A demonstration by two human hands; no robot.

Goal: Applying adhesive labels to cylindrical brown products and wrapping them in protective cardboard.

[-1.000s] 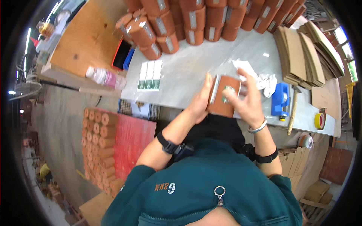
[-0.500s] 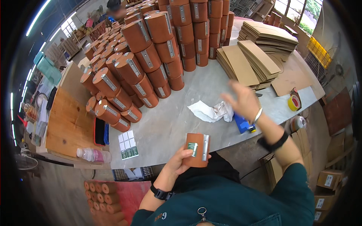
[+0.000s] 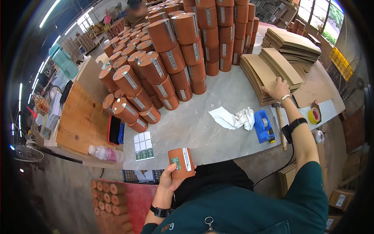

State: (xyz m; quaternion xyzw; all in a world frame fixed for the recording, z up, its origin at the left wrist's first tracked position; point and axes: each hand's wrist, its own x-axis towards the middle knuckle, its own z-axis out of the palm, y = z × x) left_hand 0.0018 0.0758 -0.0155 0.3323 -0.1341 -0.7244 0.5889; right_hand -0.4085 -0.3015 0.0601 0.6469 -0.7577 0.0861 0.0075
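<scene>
My left hand grips an orange-brown cylinder just off the table's front edge. A metal strip runs along the cylinder's side, and a green and white label is on it beside my thumb. At the back right, my right hand lies over the near end of a stack of flat cardboard pieces, fingers apart and touching the top ones. A sheet of white and green labels lies on the table to the left of the held cylinder.
Tall stacks of similar cylinders fill the back left. Right of centre are a crumpled white cloth, a blue tape dispenser and a hammer. Yellow tape sits farther right. A plastic bottle lies at the left edge.
My right hand has moved from above the cloth to the cardboard stack. My left hand still holds the cylinder, now farther left in view. The whole view has shifted somewhat.
</scene>
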